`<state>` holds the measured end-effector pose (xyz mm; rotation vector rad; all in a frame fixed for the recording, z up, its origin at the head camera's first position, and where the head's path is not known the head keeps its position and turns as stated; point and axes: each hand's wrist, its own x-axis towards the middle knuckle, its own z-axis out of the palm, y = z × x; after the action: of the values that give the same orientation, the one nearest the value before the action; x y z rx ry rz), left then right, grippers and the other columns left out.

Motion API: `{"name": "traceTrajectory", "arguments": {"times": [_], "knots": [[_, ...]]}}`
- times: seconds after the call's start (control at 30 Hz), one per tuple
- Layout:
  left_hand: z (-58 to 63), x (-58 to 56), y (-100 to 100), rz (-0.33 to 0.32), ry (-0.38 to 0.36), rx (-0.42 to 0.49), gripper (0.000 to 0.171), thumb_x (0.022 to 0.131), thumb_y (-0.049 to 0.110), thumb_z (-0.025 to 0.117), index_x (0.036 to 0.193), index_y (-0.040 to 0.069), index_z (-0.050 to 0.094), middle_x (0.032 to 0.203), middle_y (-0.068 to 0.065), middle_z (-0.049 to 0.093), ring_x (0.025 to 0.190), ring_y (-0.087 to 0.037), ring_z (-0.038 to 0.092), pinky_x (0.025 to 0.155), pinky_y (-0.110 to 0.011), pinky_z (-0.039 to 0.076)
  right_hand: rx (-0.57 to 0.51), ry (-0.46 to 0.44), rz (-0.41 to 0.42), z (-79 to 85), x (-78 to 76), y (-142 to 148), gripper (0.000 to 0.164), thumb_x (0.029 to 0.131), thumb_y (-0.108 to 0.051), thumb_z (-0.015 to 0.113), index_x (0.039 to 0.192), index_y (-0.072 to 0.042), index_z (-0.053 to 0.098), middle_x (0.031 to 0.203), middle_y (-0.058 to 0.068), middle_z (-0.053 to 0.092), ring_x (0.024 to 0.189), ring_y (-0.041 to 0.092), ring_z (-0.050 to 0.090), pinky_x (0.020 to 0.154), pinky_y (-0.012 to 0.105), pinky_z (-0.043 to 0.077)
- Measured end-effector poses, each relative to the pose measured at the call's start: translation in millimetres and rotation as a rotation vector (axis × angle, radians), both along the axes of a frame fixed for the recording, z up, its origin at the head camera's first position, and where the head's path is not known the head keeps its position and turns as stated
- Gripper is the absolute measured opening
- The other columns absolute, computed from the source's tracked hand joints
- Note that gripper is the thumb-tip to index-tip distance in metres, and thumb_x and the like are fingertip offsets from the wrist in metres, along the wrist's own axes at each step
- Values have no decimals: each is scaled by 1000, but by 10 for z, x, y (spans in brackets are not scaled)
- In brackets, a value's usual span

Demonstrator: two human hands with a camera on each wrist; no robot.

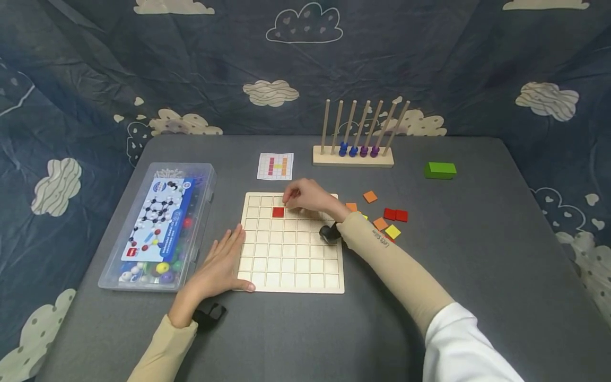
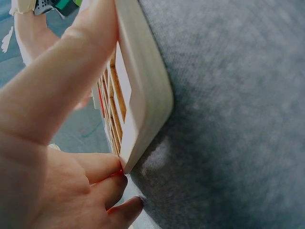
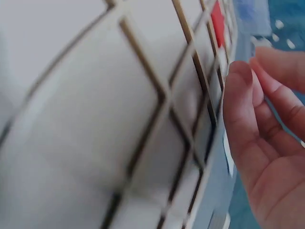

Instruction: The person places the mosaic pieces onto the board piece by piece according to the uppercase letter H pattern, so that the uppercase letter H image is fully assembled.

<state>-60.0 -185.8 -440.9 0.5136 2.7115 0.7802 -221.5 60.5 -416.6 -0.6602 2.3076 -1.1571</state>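
R hand over upper part of board, by the top row, just beside the lone red tile. That one sits flat in its cell: 2nd row down, 3rd col from L. My R thumb and forefinger tips are together — can't tell if a tile is pinched btwn them, or if they touch wood.

L hand: fingers straight, along board's L edge, thumb on near L corner; prob. bracing it.

Step in hand, I'd judge: laying tiles early on, to match the card behind board — red col., yellow bit mid, orange col. Next move calls for squaring up w/ a cell near the red one, a light touch so the placed tile isn't nudged, then back to the loose lot for more.

Loose tiles, R of board, partly under my forearm: orange tile plus others, red pair, yellow tile.

Containers: board = grid of shallow cells, one red in it that I can see. Clear box at L, lid looks on; inside, white sticks at far end, coloured beads at near end; middle mostly hidden by label.
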Motion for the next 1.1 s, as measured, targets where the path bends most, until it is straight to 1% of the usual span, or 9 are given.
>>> {"name": "traceTrajectory", "arguments": {"times": [0.1,0.23,0.33,0.47,0.7,0.8,0.93,1.03,1.1], "knots": [[-4,3,3,2,5,-1,125,61,39,88,147,-12,14,156,-26,4,141,-45,5,107,-64,4,-56,-48,-7,58,-10,227,12,89,-4,64,98,2,68,87,9,66,77,23,60,70,31,48],[11,15,16,6,5,-2,125,61,38,88,147,-12,14,155,-26,4,140,-45,4,107,-64,4,-121,-85,-4,110,-30,636,20,92,-5,62,107,9,63,97,16,65,89,31,61,82,40,49],[15,19,24,12,5,0,125,60,38,88,147,-12,14,155,-26,4,141,-46,4,107,-64,4,-155,-113,-34,122,-24,993,24,93,-6,61,110,10,61,103,22,64,94,36,61,85,43,49],[10,13,29,14,8,3,126,59,39,88,147,-12,14,155,-26,5,140,-46,4,107,-64,4,-175,-141,-107,85,11,1474,26,93,-8,61,113,9,59,109,25,62,99,35,61,86,40,51],[-1,11,24,10,12,6,126,60,40,88,147,-12,14,155,-26,5,140,-46,5,107,-64,4,-144,-195,-278,1,166,2158,36,94,-14,62,121,9,54,114,19,62,99,23,61,86,30,51],[-1,13,21,12,11,10,126,60,41,88,147,-12,14,155,-26,5,141,-46,4,107,-64,3,-141,-189,-326,-19,230,2358,38,93,-16,64,121,8,54,112,13,64,97,18,62,84,27,51],[-1,15,22,13,9,10,127,59,41,88,147,-12,14,156,-26,5,141,-45,5,107,-64,3,-137,-171,-356,-52,291,2534,38,92,-14,64,121,9,54,109,7,66,94,13,62,82,24,51],[0,14,24,13,9,11,126,59,41,88,147,-12,14,156,-26,5,141,-45,5,107,-64,3,-100,-168,-368,-70,324,2592,38,92,-15,65,120,8,54,108,6,66,92,11,62,80,22,50],[0,13,26,11,11,11,126,59,41,88,147,-12,14,156,-26,5,141,-45,5,107,-64,3,-66,-163,-372,-78,340,2608,38,92,-16,65,120,7,55,108,8,65,91,11,62,79,22,50]]}}
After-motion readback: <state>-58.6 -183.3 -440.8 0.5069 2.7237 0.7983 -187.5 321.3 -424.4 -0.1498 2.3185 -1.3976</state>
